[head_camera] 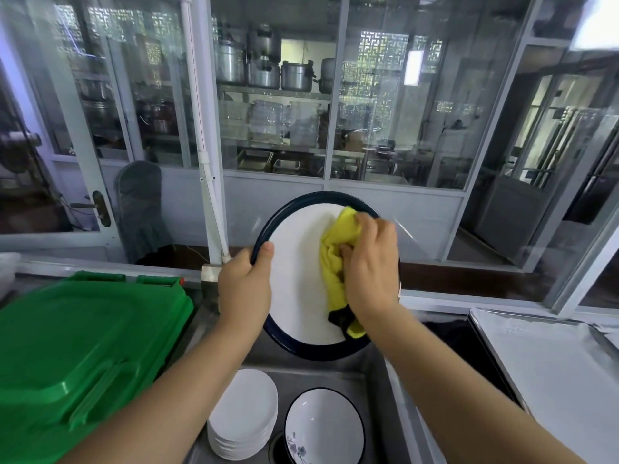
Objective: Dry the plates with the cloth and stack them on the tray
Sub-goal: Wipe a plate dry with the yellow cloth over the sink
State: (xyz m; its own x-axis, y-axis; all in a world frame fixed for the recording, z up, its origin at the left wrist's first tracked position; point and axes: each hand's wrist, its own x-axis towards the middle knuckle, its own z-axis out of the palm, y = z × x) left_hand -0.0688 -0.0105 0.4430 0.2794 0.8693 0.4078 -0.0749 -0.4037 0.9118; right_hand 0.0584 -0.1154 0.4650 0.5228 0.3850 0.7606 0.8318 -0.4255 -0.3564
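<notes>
Head view: large round white plate w/ dark blue rim is held up, tilted toward the camera, above the far end of the steel sink. Left hand grips its left rim, thumb over the front of the rim, fingers curled behind it & out of sight. Right hand holds a bunched yellow microfibre cloth & presses it on the plate's right half; fingers curled, clamped on the cloth. A dark patch on the cloth's lower end hangs near the plate's lower right rim.

In the sink, near end: stack of plain white round plates on the left side, leaning a bit. Just beside it on the right, a white bowl w/ dark rim & small blue flower print, also tilted; can't tell if they touch.

Flat steel tray w/ raised rim sits on the surface right of the sink, by its right edge, well apart from the held plate.

Left of the sink: green plastic crate lid w/ moulded handle.

Behind the sink: white pipe runs down to the sink's far left corner. Glass partition beyond it, w/ metal pots on shelving seen through the panes.
</notes>
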